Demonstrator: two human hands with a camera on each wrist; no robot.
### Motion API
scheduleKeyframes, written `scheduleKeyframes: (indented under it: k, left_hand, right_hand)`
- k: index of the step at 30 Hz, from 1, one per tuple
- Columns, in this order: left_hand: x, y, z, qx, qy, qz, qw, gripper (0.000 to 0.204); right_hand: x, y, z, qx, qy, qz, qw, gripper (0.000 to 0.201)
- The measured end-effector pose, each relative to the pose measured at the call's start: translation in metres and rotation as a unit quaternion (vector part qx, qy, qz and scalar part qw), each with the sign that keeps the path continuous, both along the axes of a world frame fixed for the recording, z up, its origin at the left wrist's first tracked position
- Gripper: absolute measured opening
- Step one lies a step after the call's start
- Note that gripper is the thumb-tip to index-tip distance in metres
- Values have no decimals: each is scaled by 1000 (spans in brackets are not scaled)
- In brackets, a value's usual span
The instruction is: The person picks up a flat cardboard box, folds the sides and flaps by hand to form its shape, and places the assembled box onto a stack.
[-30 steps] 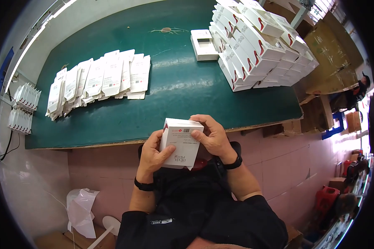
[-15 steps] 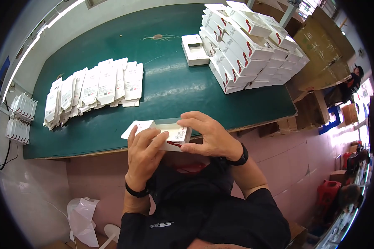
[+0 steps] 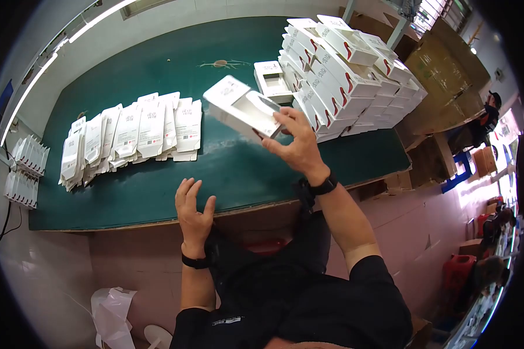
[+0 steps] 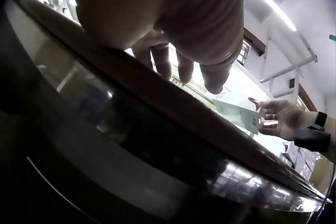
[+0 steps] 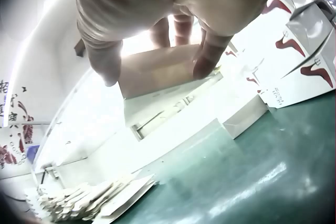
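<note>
My right hand [image 3: 300,142] grips one end of a white cardboard box [image 3: 226,93] with a rectangular opening in its face, held tilted above the green table. Seen from the right wrist, thumb and fingers pinch the near end of the box [image 5: 157,74]. Close by on the table lies a similar white box [image 3: 268,70], just left of a big stack of boxes [image 3: 355,87] printed with red high-heel shapes. My left hand [image 3: 193,218] is empty, fingers spread, over the table's front edge.
Flat unfolded cartons [image 3: 151,131] lie in an overlapping row on the left of the green table [image 3: 239,174]. More white boxes [image 3: 24,171] stand by the left wall. Large brown cardboard [image 3: 448,70] stands at the right, where a person [image 3: 488,119] is seen farther back.
Both hands held the box near my lap; it was turned over to show its opening. The left hand has let go, and the right hand has carried the box forward over the table.
</note>
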State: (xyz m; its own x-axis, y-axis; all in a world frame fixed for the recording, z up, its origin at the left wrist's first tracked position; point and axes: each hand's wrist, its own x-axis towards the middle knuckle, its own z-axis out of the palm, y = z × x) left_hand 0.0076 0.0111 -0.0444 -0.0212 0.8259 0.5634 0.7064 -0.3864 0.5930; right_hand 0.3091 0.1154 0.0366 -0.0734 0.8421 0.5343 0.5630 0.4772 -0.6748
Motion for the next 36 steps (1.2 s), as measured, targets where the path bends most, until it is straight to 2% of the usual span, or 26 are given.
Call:
scheduleKeyframes:
  k: [1,2,5,6,9,18,26,36]
  left_hand:
    - [-4,-1,-5,-25,-2,1,1000,43]
    - [-6,-2,-9,-24,-2,2,1000,43]
    - [-8,-3,-13,-9,2,-3,1000,43]
    - [-9,-4,-14,-9,1,-2,1000,43]
    - [-13,-2,-12,-21,-36,-3,999,46]
    - [-14,0,-7,-25,-57,-24,998,52]
    - [-15,0,-4,-40,-53,-32,997,57]
    - [-11,2,0,-45,-48,-34,997,59]
  right_hand:
    - [1,14,-4,36,-11,-53,998,66]
    - [2,30,-9,37,-12,-53,998,66]
    - [6,76,-28,100,-79,-184,975,67]
    - [6,87,-33,101,-80,-183,975,67]
    - [6,121,-45,102,-93,-266,954,68]
    - [4,173,-64,96,-112,-324,934,69]
    - [2,184,-73,63,-108,-331,935,69]
    - [6,184,-83,31,-129,-342,930,79]
